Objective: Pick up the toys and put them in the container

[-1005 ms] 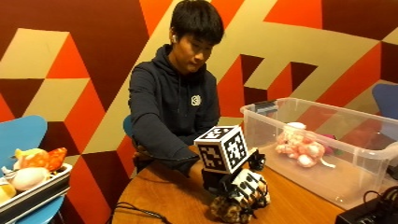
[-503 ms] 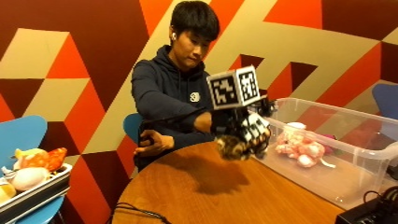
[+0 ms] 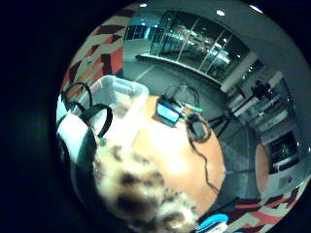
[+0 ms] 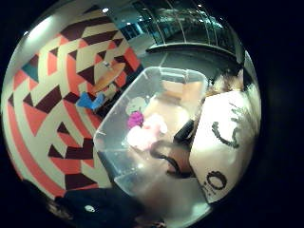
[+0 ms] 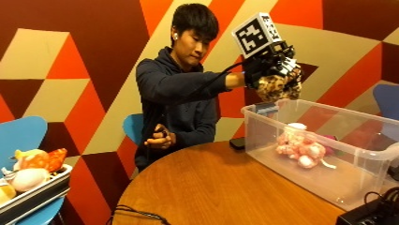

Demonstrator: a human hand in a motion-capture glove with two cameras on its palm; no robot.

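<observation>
the gloved right hand is raised in the air above the near end of the clear plastic container. its grip is closed around a soft toy with leopard spots: the fingers curl round the top of the toy and the brown and tan body hangs below them. the toy does not touch the container; it is above the rim, over the corner nearest to the person.

the toy is plush, with short fur, dark spots on a light brown ground and a rounded shape. in the little finger side palm view the same fur fills the part close to the palm.

the container is a box of transparent plastic with straight walls and a thicker rim. it stands on the round wooden table, at the right side of it. inside it lies a pink plush toy, soft and lumpy, with a pale part on top. in the thumb side palm view there is also a small purple thing just beside the pink toy on the floor of the container; what it is i cannot tell.

the bare left hand is at the edge of the table, close to the person's body.

at the left, a tray on a blue chair carries more plush toys in orange, yellow and white.
</observation>
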